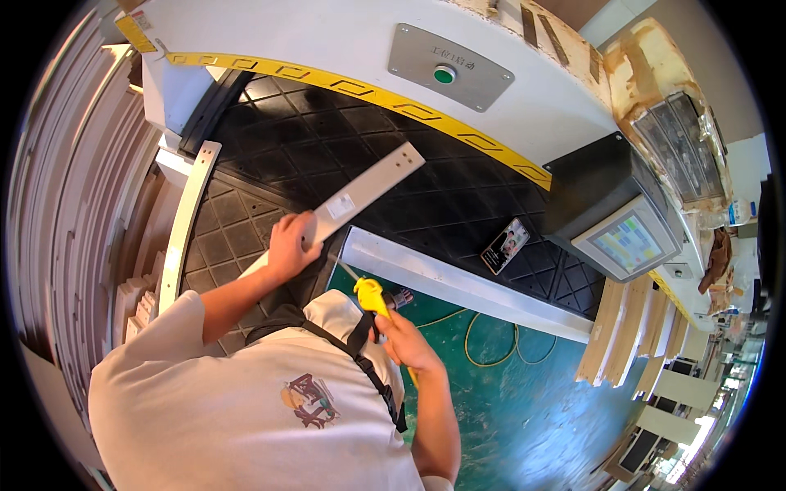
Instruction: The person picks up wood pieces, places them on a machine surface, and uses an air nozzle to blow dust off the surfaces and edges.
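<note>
Left hand (292, 247) curled closed round the pale board (370, 190), gripping it near its middle; board slants out over the black counter (327, 123), holed end far and right, small white label facing up. Right hand (409, 342) wrapped shut on the yellow air gun (372, 296), thin nozzle aimed far-left, tip near the board and left hand; can't tell if it touches or if the trigger is pressed. To do this well, I'd say: grip the board firmly, since a long end sticks out unsupported; angle the nozzle along the face, clear of the left fingers; cover the holes and edges too; mind the hose (413, 376) below the right hand. White rail (458, 278) runs along the counter's near side, just right of the nozzle. Phone (506, 245) lies on the counter, right, well apart from the board. White strip (188, 221) at the counter's left edge. Containers: a clear, bottle-like one (741, 213) at the far right edge, too small and blurred to tell contents; dark control box (594, 192) holds a lit screen (629, 241), its inside hidden.
</note>
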A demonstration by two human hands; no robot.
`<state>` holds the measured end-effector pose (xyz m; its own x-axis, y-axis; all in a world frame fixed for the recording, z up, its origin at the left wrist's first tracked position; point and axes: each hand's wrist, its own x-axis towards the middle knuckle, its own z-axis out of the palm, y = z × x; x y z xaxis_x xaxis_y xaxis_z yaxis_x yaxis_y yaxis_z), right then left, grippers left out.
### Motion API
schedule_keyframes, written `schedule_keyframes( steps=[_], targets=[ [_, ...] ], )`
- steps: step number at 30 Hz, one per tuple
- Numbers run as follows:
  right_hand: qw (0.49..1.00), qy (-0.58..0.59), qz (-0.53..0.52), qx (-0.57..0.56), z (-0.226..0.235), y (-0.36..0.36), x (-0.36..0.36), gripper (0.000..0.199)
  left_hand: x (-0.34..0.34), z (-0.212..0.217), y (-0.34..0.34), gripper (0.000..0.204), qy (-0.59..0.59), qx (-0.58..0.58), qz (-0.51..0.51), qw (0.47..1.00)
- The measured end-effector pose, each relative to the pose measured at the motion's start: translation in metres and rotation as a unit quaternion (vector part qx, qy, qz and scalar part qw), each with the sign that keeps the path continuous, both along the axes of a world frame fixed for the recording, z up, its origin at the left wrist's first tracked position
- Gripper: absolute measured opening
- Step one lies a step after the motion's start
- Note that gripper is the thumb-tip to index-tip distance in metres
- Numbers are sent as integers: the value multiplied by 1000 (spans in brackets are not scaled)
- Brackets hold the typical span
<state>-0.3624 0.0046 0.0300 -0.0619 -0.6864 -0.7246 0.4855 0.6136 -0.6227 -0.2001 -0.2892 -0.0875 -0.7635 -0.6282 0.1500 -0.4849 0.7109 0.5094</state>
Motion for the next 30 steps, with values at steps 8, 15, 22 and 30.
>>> schedule_keyframes(
  steps=[8, 15, 22, 30],
  targets=[
    [880, 455, 66, 121, 39, -41, -69, 50, 3, 2, 21, 70, -19, -19, -40, 999],
    [846, 516, 57, 121, 40, -90, -98, 52, -3, 6, 21, 69, -21, -11, -39, 999],
    [849, 515, 16, 118, -5, -78, -125, 51, -5, 6, 23, 68, -21, -14, -49, 998],
    [881, 462, -42, 89, -25, -87, -133, 47, -5, 3, 24, 68, -20, -19, -49, 998]
  ],
)
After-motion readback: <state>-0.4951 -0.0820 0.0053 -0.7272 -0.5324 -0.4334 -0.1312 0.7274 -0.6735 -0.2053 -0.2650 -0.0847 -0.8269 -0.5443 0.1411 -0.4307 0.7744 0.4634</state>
